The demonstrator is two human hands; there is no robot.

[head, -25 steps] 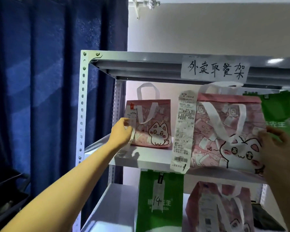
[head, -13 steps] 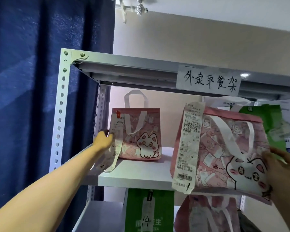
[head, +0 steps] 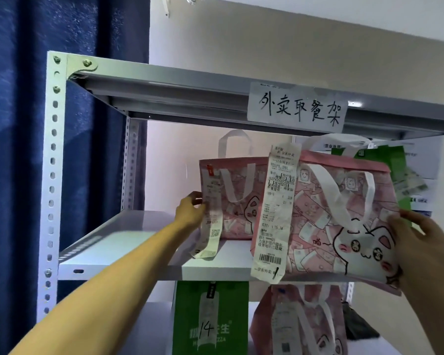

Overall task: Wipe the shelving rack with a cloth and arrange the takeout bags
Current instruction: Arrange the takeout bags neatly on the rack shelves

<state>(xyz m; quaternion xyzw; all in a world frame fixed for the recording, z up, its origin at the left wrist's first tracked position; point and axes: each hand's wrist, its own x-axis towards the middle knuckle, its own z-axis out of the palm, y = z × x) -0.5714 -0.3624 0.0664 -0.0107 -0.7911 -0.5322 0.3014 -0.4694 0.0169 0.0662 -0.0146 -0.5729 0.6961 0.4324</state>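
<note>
A white metal shelving rack (head: 52,160) fills the view. On its upper shelf board (head: 128,242) stands a small pink cat-print takeout bag (head: 235,201) with a long receipt hanging off its left side. My left hand (head: 190,210) grips that bag's left edge at the receipt. A larger pink cat-print takeout bag (head: 326,221), also with a receipt, is held in front of the shelf, tilted down to the right, partly covering the small bag. My right hand (head: 420,249) grips its right edge. No cloth is in view.
A green takeout bag (head: 385,160) stands behind the large pink bag at the right. On the shelf below are a green bag marked 14 (head: 210,319) and another pink bag (head: 300,324). A handwritten paper sign (head: 297,108) hangs on the top beam. A blue curtain (head: 13,149) is at the left.
The small pink bag has slid right along the shelf under my left hand, closing up to the large bag. The view has tilted upward and moved closer. My right hand keeps holding the large bag.
</note>
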